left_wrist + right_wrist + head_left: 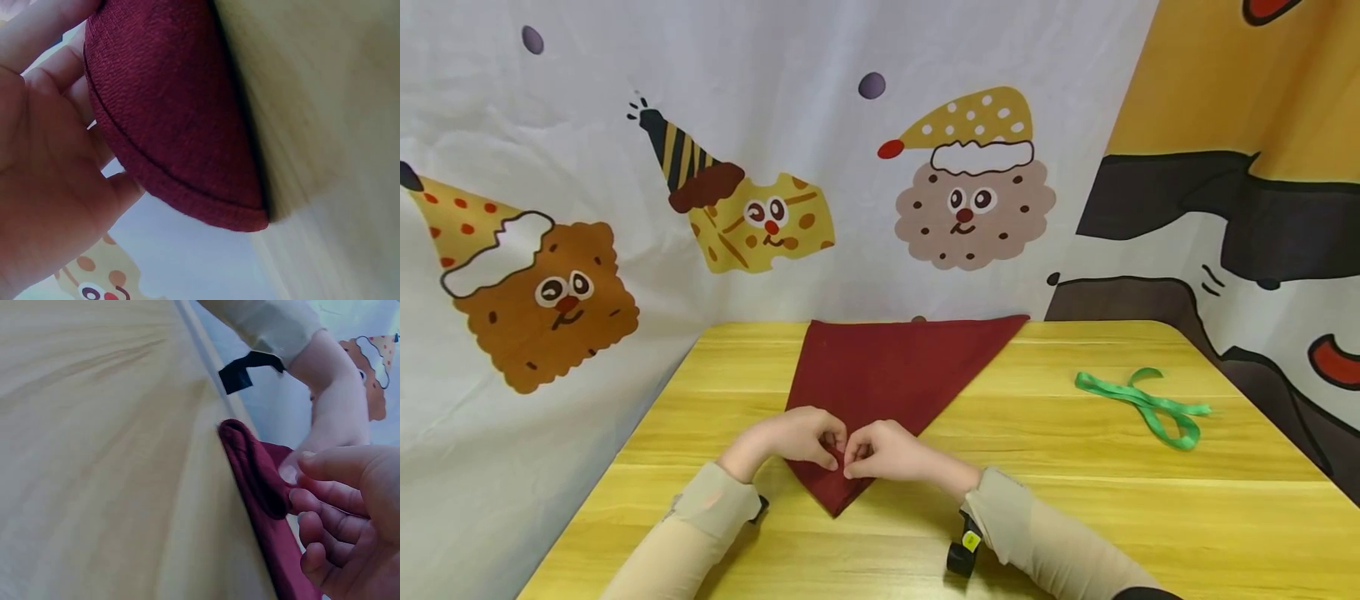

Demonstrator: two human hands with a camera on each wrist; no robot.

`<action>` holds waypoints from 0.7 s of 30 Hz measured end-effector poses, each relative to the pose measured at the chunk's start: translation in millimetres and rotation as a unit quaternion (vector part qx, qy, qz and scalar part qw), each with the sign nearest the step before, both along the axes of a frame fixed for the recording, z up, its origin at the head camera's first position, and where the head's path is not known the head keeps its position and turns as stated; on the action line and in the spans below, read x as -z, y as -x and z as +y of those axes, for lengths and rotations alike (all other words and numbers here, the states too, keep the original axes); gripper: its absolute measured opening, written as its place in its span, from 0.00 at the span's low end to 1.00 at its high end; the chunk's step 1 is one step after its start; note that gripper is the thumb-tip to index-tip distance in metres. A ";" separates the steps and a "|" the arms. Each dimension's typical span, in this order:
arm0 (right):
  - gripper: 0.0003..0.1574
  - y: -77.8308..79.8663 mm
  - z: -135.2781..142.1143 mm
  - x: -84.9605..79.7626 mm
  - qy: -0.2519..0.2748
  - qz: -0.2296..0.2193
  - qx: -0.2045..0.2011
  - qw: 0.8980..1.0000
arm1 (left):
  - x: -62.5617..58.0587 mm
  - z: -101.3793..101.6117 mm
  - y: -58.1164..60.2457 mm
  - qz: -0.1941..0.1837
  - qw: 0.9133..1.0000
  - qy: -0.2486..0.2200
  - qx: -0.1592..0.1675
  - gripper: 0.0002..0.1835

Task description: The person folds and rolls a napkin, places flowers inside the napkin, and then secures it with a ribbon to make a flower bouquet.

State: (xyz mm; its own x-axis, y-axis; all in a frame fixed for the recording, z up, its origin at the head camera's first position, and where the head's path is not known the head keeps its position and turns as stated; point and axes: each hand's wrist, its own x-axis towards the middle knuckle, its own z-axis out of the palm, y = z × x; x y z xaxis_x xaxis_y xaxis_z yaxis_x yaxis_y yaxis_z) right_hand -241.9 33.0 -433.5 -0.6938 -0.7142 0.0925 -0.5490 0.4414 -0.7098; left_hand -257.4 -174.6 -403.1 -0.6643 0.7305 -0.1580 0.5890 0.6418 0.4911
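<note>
A dark red cloth (880,367) lies on the table, its near end folded over into a narrow point. At that fold my left hand (801,435) pinches the fabric from the left side. My right hand (891,452) meets it from the right, fingertips curled at the same fold. Seen from the left wrist, the cloth's stitched, rounded edge (181,181) stands against the left hand's fingers (62,69). In the right wrist view the folded layers (253,469) form a small roll at the right hand's fingertips (300,500).
A loose, looped green ribbon (1150,404) lies on the right side of the wooden table (1037,433). Behind the table hangs a white curtain (820,50) with printed cartoon snacks. Black wrist devices (962,554) hang under the sleeves.
</note>
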 end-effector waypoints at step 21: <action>0.07 -11.2 -8.2 15.5 -0.043 0.027 -0.029 0.998 | 5.5 -1.3 9.7 -0.002 0.999 0.035 0.001 0.07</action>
